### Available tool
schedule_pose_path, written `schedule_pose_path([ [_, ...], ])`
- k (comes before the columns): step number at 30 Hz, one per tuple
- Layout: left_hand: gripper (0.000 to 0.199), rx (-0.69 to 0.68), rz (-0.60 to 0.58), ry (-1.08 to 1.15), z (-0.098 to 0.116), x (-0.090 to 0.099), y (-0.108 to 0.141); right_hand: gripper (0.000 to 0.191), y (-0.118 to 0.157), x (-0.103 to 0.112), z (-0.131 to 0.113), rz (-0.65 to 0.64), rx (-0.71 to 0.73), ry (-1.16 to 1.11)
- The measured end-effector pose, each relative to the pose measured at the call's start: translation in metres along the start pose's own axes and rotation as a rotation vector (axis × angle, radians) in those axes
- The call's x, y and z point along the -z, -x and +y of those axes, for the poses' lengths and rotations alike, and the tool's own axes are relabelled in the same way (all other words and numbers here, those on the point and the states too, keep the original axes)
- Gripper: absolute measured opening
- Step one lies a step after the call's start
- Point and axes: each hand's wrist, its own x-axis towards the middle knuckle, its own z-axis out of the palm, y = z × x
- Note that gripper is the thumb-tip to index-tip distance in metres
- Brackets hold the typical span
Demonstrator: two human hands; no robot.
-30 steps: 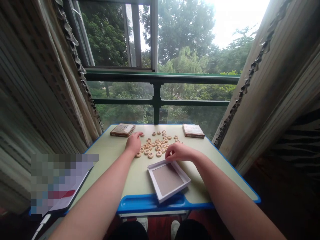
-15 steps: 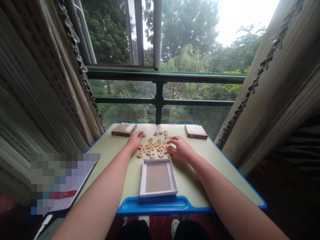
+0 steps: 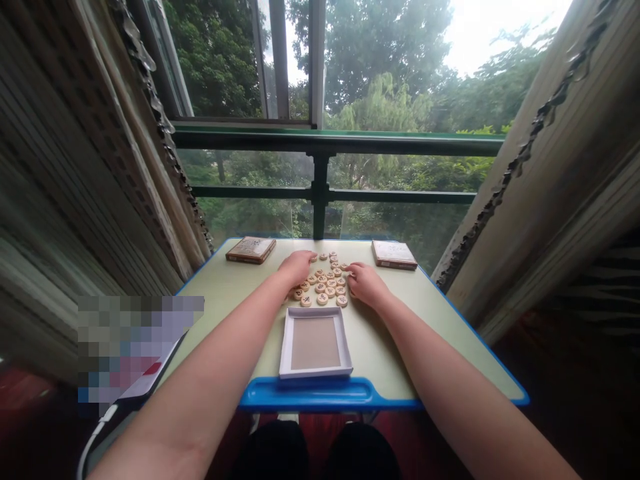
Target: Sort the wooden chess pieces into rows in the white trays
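Round wooden Chinese chess pieces (image 3: 321,289) with dark characters lie face up in a loose cluster on the table. My left hand (image 3: 297,268) lies low over the left side of the cluster, fingers stretched forward. Its fingertips touch a chess piece (image 3: 314,257) at the far side, and the hand partly hides pieces under it. My right hand (image 3: 367,285) is at the cluster's right edge, thumb and index finger apart. Its index fingertip touches another piece (image 3: 344,267). Neither hand visibly lifts anything. Nearer me, a shallow white box tray (image 3: 286,343) sits with no pieces in it.
A flat box (image 3: 251,249) lies at the table's far left, and a similar box (image 3: 394,255) at the far right. The table (image 3: 425,340) has a blue rim and a front groove (image 3: 310,395). A partly blurred device (image 3: 145,367) is on the left. Curtains flank the window.
My left hand has moved right and forward, over the cluster's left side. My right hand has shifted slightly, its index fingertip now at an outer piece. The view has tilted a little.
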Motion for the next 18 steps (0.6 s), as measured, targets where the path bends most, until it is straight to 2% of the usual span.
schedule_pose_path([
  [4,0.034,0.057,-0.058,-0.023,0.010,-0.003,-0.014,0.034,-0.002,-0.001,0.001,0.042,-0.001,-0.051],
  [9,0.024,0.116,-0.094,-0.064,0.007,-0.003,-0.014,0.031,0.000,0.001,-0.001,0.135,0.023,-0.104],
  [11,0.020,0.113,-0.061,-0.084,0.006,-0.001,-0.011,0.029,0.001,0.003,-0.005,0.175,0.051,-0.134],
  [14,0.020,0.096,0.057,-0.044,0.008,0.008,-0.006,0.028,-0.006,0.004,-0.010,0.208,0.047,-0.156],
  [16,0.027,0.090,0.126,0.040,0.012,0.017,0.000,0.029,-0.019,0.006,-0.013,0.170,0.006,-0.139],
  [18,0.034,0.071,0.107,0.120,0.014,0.028,0.009,0.031,-0.039,0.006,-0.014,0.090,-0.013,-0.090],
])
